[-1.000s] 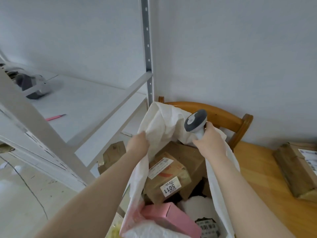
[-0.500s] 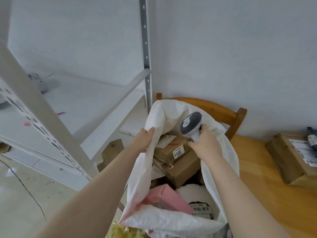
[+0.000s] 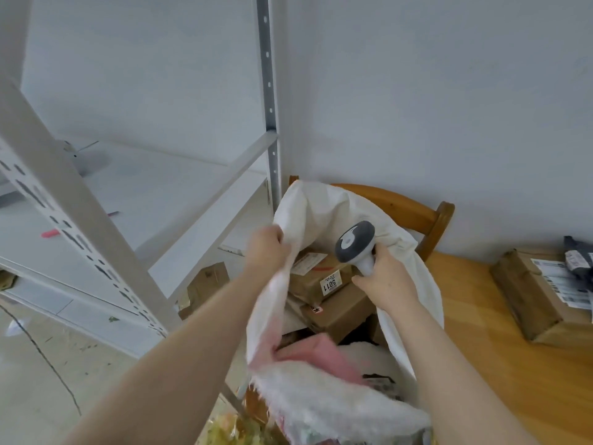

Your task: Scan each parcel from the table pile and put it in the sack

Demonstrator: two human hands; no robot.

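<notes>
Gripping the limp sack [image 3: 321,207] by its rim: left hand [image 3: 268,248]; right hand [image 3: 385,279] clasps the barcode scanner [image 3: 354,242]. Stiff cardboard parcel [image 3: 526,303] on worktop [image 3: 481,354] at 3 o'clock, probably light; grasp across opposite edges.

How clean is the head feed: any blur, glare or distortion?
Head view: even light, no glare; wide-angle slants the shelf post; the sack's near rim and pink parcel are blurred; the 5011 label and scanner in the right hand look sharp.
</notes>
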